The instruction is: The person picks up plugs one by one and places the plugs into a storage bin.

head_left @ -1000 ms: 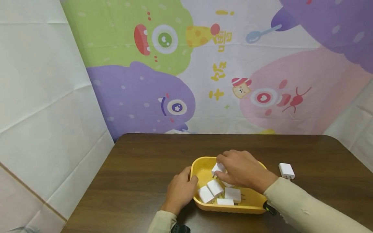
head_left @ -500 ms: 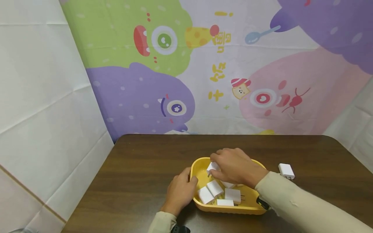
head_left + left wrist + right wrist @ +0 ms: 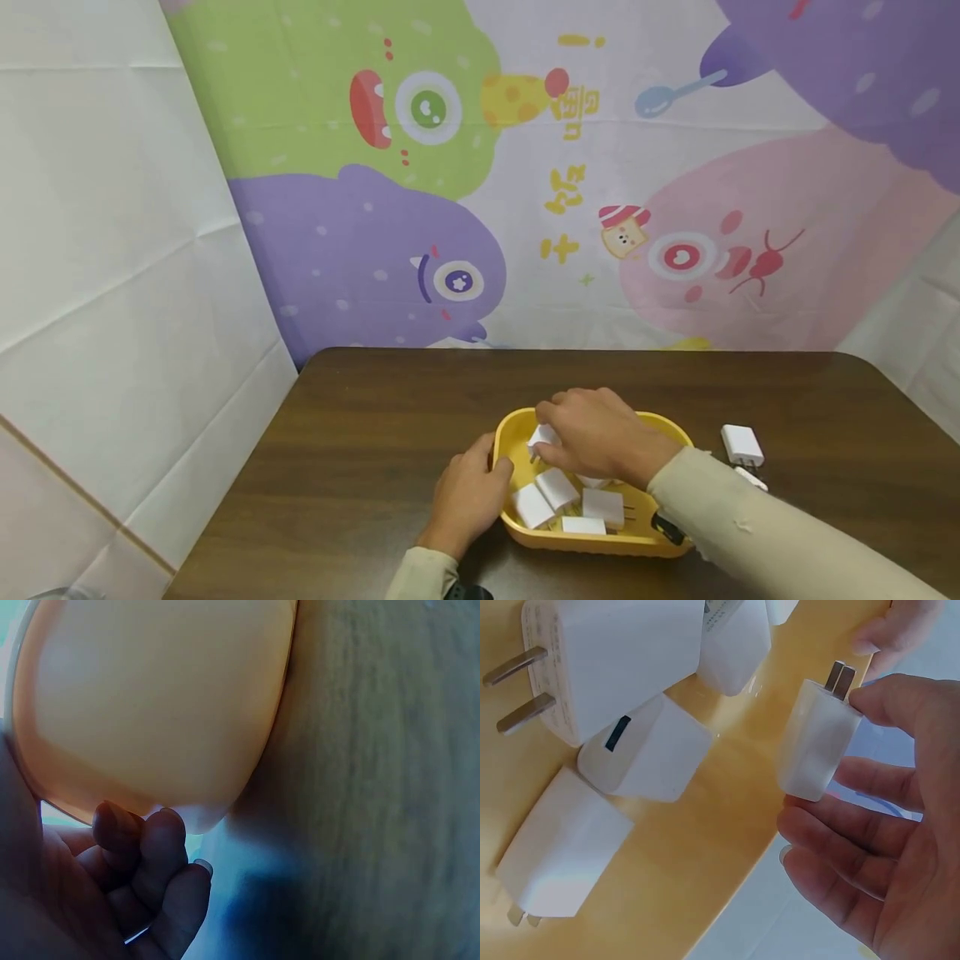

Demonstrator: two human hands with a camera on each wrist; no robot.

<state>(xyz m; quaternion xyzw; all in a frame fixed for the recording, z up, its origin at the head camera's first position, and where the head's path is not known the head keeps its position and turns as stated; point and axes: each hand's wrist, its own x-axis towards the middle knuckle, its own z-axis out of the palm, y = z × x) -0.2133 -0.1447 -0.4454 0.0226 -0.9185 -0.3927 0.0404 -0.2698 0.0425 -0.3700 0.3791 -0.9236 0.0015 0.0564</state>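
My left hand (image 3: 467, 498) grips the left end of a yellow plastic basket (image 3: 592, 546), thumb over the rim and fingers outside; in the left wrist view those fingers (image 3: 161, 851) curl against its outer wall. Over the basket's left part, my right hand (image 3: 600, 429) pinches a white charger plug (image 3: 542, 439). The right wrist view shows this charger plug (image 3: 817, 742) between thumb and fingertips, its two metal prongs near the thumb tip. Several more white charger plugs (image 3: 603, 507) lie in the basket at various angles. Part of the basket's inside is hidden behind my right hand.
Right of the basket, a white charger plug (image 3: 742, 445) lies on the brown wooden table (image 3: 360, 467). Another white piece (image 3: 750, 477) shows partly behind my right sleeve. A cartoon-printed cloth (image 3: 555, 308) hangs behind the table, and white sheeting (image 3: 112, 250) covers the left side.
My right hand has shifted left over the basket with the charger plug in its grip. A second white piece now shows beside my right sleeve. The left hand keeps its hold.
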